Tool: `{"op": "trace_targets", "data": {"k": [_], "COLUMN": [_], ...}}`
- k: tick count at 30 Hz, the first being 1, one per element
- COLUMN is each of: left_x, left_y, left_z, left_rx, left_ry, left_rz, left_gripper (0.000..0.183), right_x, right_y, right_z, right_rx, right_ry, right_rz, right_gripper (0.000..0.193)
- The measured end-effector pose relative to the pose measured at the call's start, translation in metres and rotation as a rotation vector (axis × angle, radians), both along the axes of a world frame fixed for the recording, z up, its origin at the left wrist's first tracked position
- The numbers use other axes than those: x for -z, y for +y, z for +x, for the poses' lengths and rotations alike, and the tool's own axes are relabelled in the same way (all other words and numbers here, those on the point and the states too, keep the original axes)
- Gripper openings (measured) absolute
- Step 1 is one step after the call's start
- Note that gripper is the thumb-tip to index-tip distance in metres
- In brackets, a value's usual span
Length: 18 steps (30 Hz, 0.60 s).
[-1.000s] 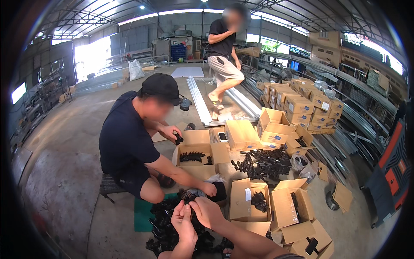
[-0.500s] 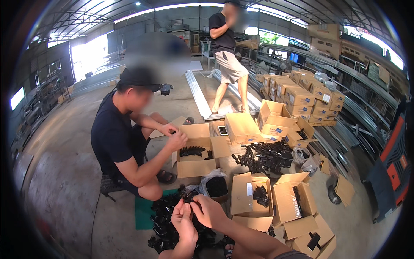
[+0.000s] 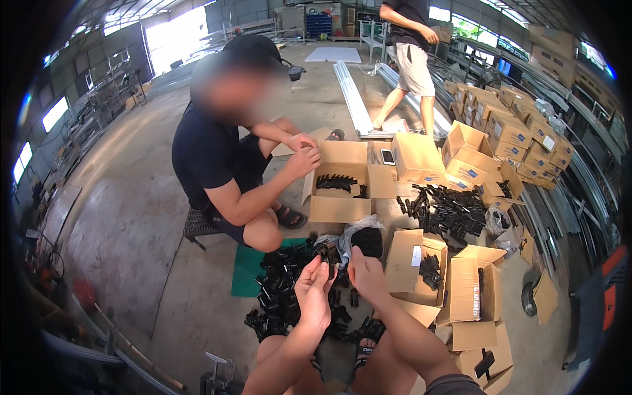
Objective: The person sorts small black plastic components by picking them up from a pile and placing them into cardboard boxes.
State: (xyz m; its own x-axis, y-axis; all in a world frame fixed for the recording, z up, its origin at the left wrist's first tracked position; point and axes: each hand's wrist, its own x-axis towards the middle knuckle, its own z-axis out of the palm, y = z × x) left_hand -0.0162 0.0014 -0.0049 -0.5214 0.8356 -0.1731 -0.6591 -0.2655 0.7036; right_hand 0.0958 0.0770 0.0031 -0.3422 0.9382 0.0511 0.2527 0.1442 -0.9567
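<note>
My left hand [image 3: 313, 295] pinches a small black plastic fitting [image 3: 327, 253] upright between thumb and fingertips. To its right, my right hand [image 3: 368, 278] is closed with its fingers drawn together; whether anything sits in them is hidden. Its fingertips are at the near side of a clear plastic bag [image 3: 361, 227] with many tiny black parts [image 3: 366, 243] inside. Below and left of my hands lies a heap of black fittings [image 3: 280, 289], partly on a green mat [image 3: 246, 270].
A seated co-worker [image 3: 217, 151] handles something small over an open carton [image 3: 339, 210] with black parts in rows. More open cartons [image 3: 401, 263] stand at my right, beside a pile of black pieces [image 3: 447, 210]. Another person [image 3: 413, 66] stands behind near metal profiles [image 3: 352, 99].
My right hand has parted from the left and moved right, beside the bag. The left still holds the fitting. The view has shifted, and the standing person's raised hand has come down.
</note>
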Motion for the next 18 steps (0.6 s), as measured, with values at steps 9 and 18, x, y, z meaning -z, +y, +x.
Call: {"op": "trace_targets", "data": {"k": [9,18], "left_x": [-0.001,-0.024], "left_y": [0.007,-0.028], "left_z": [0.002,0.033], "left_rx": [0.373,0.744], "left_ry": [0.471,1.108], "left_rz": [-0.021,-0.224], "left_gripper": [0.031,0.071], "right_x": [0.006,0.056], "right_y": [0.009,-0.027], "right_z": [0.012,0.201], "right_rx": [-0.058,0.211], "right_ry": [0.09,-0.182], "right_rz": [-0.048,-0.273], "right_gripper": [0.044,0.039]}}
